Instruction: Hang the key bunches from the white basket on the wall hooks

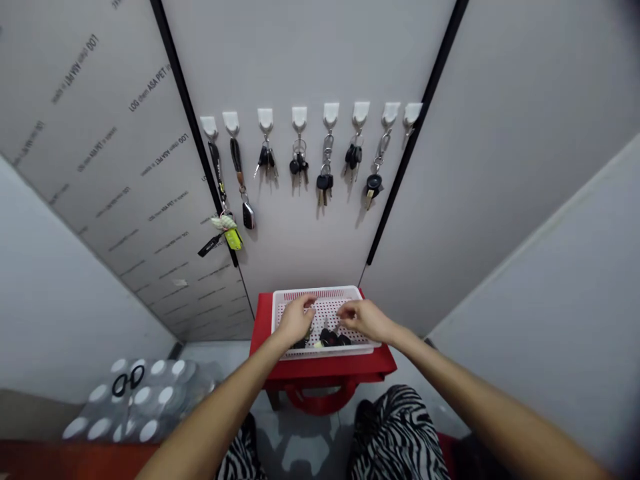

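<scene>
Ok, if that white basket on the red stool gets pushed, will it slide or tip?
The white basket looks like thin perforated plastic, so probably light and slightly flexible. Shallow and wide, it seems unlikely to tip, but could slide on the red stool. Only a few keys weigh it down.

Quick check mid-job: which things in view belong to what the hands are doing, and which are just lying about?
In hand: left hand and right hand, both in the white basket; loose keys in it; probably the hung keys and wall hooks above.
Lying about: scissors on the pack of bottles, lower left; the red stool only carries the basket.
</scene>
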`<state>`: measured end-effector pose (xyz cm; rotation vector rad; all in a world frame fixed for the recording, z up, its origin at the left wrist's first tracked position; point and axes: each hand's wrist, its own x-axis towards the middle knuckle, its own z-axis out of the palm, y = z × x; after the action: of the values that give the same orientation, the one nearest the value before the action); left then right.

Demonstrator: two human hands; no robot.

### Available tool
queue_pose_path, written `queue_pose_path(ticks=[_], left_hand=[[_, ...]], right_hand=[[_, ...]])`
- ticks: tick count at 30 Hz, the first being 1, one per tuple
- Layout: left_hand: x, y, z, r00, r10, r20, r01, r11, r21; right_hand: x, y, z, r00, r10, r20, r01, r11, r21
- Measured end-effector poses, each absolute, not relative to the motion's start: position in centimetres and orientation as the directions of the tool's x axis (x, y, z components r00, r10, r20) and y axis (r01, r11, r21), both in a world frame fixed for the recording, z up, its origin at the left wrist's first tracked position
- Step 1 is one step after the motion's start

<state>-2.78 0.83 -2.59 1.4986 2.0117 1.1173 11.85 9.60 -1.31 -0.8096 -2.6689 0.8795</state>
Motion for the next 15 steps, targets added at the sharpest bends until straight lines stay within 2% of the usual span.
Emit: queue_pose_path(ticks=[5, 9, 12, 15], left_hand=[[-2.9, -0.5, -4.8, -0.304, 0.951, 0.056, 0.634, 0.158, 0.757], [-3.1, -0.2, -5.1, -0.303, 0.952, 0.038, 0.603, 0.160, 0.781], [-3.4, 0.0, -5.2, -0.368, 0.929, 0.036, 0.534, 0.179, 0.826], [-3.7, 0.1, -5.5, -0.433, 0.900, 0.043, 0.467, 0.183, 0.865]], right_hand=[[11.0, 7.9, -2.8, -0.873, 0.473, -0.115, 0.458, 0.719, -0.523], [9.8, 7.4, -2.6, -0.830, 0.520, -0.203, 0.555, 0.727, -0.405], [9.3, 7.2, -2.8, -0.797, 0.566, -0.211, 0.603, 0.732, -0.318], [9.4, 7.1, -3.0, -0.792, 0.589, -0.161, 0.609, 0.746, -0.268]])
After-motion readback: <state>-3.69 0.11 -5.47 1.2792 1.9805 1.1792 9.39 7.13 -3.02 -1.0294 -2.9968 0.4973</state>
